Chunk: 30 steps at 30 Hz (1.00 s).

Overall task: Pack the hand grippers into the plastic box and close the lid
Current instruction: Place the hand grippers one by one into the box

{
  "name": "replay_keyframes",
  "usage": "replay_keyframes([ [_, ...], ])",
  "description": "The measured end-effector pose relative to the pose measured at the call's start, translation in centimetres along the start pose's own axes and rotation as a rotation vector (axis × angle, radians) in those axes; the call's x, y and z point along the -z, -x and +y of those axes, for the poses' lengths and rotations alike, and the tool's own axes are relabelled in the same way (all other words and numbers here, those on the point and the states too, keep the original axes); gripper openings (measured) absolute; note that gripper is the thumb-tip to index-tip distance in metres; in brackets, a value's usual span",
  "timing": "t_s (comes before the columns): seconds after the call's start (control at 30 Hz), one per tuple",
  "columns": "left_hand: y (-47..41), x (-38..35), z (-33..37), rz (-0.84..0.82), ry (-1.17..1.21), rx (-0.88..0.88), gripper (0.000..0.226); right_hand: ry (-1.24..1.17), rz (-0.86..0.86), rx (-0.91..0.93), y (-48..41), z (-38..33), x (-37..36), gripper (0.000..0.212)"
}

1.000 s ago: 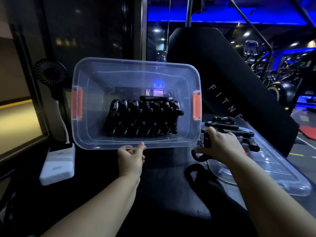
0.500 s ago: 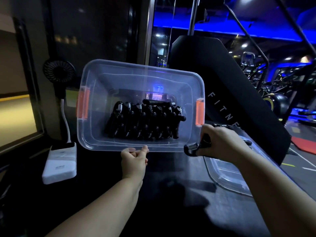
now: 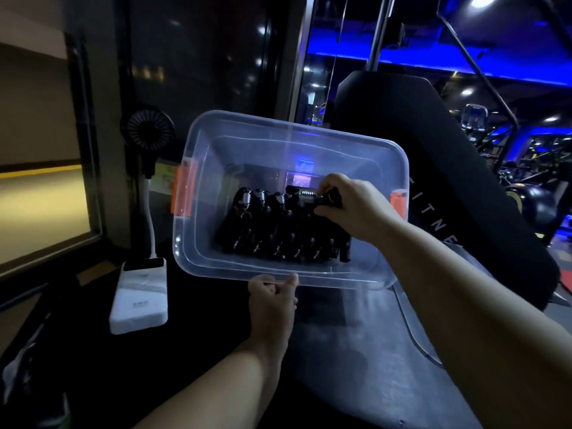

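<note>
On the dark tabletop (image 3: 192, 351) the clear plastic box (image 3: 247, 140) sits tilted toward the camera, with a row of black hand grippers (image 3: 272, 239) packed inside. The right hand (image 3: 359, 205) reaches in, its fingers curled round a single gripper (image 3: 312, 196) above the row. The left hand (image 3: 272, 300) pinches the box's near rim.

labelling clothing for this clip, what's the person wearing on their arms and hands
Nothing visible. The left hand and right hand are ungloved, no ring, watch or bracelet showing. The left forearm and right forearm are bare to the frame edge, no sleeves.
</note>
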<state>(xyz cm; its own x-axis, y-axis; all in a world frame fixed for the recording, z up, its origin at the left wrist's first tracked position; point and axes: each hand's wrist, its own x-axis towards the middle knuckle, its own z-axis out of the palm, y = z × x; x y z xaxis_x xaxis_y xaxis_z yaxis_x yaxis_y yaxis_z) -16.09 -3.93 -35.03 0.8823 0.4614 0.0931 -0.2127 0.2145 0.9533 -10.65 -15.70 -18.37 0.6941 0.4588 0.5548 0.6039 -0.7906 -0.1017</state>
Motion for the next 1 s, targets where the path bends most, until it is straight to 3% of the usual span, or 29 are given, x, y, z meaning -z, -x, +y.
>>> replay_keyframes([
  [0.3, 0.1, 0.1, 0.0, -0.02, 0.028, 0.051, 0.031, 0.017, 0.031, 0.082, -6.3, -2.3, -2.9, 0.042],
  [0.63, -0.2, 0.1, 0.5, -0.05, 0.077, 0.057, 0.017, -0.007, 0.002, 0.136, -10.9, -4.5, -6.5, 0.04],
  [1.0, -0.4, 0.4, 0.7, -0.054, 0.163, 0.096, 0.012, -0.023, -0.038, 0.094, -12.5, -4.2, -10.7, 0.043],
])
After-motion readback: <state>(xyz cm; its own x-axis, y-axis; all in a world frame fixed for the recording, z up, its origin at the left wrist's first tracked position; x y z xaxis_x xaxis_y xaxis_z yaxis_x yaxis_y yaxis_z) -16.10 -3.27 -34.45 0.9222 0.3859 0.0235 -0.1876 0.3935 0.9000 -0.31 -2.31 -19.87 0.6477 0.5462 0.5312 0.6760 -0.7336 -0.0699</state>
